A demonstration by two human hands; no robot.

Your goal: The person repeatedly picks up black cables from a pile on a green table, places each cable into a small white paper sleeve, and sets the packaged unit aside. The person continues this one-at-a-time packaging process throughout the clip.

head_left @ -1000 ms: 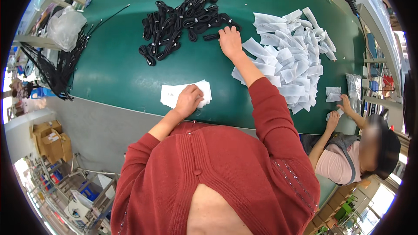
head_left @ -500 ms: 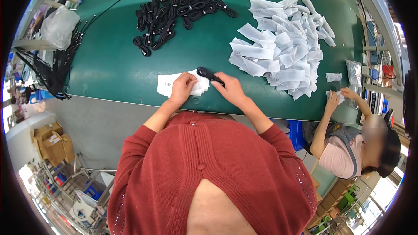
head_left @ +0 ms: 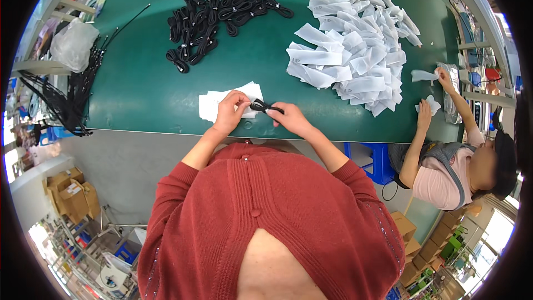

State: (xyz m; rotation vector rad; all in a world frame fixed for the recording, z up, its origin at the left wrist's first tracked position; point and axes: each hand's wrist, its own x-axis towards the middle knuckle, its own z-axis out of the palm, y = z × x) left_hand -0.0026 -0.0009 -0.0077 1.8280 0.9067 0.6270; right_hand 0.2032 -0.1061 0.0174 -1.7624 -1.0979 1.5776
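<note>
Between my hands, a coiled black cable lies over the right edge of a small stack of flat white bags near the table's front edge. My right hand grips the cable's right end between thumb and fingers. On the stack, my left hand is closed in a pinch beside the cable's left end. Whether a bag edge or the cable is between those fingertips, I cannot tell. Farther off lies a pile of coiled black cables. A heap of filled whitish bags spreads to the right.
Loose black cables and a clear plastic bag hang at the green table's left end. At the right end, a co-worker handles small whitish bags. A blue stool stands below the front edge.
The cable has turned from slanting to nearly level, and its left end sits lower, closer to my left fingertips. The co-worker's hands have moved apart, one now at another bag farther back.
</note>
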